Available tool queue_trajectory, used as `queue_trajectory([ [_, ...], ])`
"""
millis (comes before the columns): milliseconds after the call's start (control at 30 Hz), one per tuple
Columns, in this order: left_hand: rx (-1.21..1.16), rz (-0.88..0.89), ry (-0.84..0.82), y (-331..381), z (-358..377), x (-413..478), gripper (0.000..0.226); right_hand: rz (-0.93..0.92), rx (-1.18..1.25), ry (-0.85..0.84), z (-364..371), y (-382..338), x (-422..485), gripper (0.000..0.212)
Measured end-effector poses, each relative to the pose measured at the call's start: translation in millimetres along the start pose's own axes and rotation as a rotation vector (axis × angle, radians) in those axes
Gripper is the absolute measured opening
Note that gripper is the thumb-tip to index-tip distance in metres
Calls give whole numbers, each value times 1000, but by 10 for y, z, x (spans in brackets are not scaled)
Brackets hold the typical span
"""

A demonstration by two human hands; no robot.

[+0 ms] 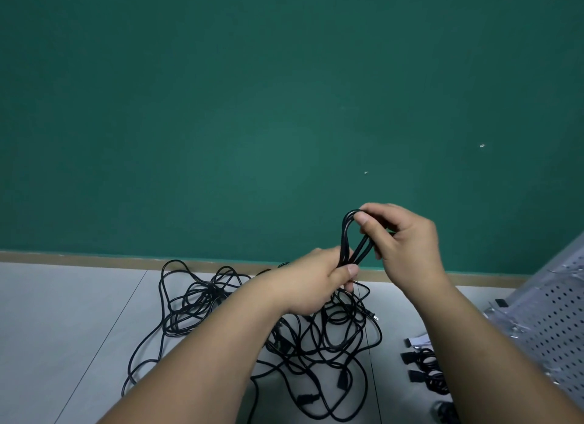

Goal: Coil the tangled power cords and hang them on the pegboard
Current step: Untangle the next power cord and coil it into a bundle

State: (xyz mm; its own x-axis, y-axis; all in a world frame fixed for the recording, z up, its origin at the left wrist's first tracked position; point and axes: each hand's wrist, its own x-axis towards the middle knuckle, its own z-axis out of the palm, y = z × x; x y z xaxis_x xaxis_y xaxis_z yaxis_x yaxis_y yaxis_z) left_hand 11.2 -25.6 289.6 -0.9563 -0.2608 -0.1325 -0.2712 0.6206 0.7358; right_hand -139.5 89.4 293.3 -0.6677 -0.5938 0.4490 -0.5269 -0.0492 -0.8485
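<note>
Gripping the folded loops of one power cord (349,243), the left hand (319,281) closes around their lower end while the right hand (401,237) pinches the upper bend, presumably to keep the turns aligned. Below the hands, the tangled cords (316,344) lie on the floor (63,329); right of that heap leans the pegboard (556,322).

Pale tiled floor (63,313): tangled black cords (316,338), coiled cords (426,373), perforated pegboard (556,322) at right.
</note>
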Motion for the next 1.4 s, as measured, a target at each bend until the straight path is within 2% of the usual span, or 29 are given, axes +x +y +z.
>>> queue_trajectory([
  [100,-160,26,48,-24,38,-19,21,-17,-12,47,56,17,8,8],
  [167,-347,5,89,-4,103,-24,22,32,16,62,91,33,28,2],
  [233,-528,-41,149,44,135,-19,33,108,86,90,117,57,47,6],
  [267,-631,-67,145,73,121,-26,41,142,129,110,132,59,54,7],
  [367,-941,-133,-4,157,18,-83,59,238,210,137,181,48,38,11],
  [433,-929,-125,-8,112,-3,-104,54,300,226,98,218,40,5,13],
  [500,-872,-116,49,37,11,-87,43,355,227,-4,252,28,-37,18],
  [600,-864,-95,193,-35,-28,-29,36,478,261,-264,310,-45,-128,39],
  [800,-995,-17,517,-82,-206,38,31,605,231,-688,433,-134,-351,66],
  [867,-991,-19,643,-96,-293,35,29,549,105,-858,402,-129,-391,57],
  [933,-899,-61,768,-204,-402,29,27,454,-46,-1009,326,-112,-399,39],
  [1000,-718,-115,871,-386,-531,12,27,379,-156,-1051,225,-99,-356,26],
  [1067,-424,-173,879,-583,-622,-22,37,298,-156,-949,107,-157,-278,19],
  [1133,-227,-198,766,-643,-610,-39,50,212,-16,-755,-4,-226,-193,13],
  [1200,-238,-167,594,-529,-507,-72,65,140,90,-565,-58,-271,-132,7],
  [1300,-266,-108,329,-231,-324,-71,85,68,79,-316,-15,-244,-100,5],
  [1367,-205,-68,197,-95,-214,-36,82,59,62,-179,14,-197,-80,10],
  [1400,-165,-36,153,-64,-157,-9,66,65,38,-122,11,-179,-73,13],
])
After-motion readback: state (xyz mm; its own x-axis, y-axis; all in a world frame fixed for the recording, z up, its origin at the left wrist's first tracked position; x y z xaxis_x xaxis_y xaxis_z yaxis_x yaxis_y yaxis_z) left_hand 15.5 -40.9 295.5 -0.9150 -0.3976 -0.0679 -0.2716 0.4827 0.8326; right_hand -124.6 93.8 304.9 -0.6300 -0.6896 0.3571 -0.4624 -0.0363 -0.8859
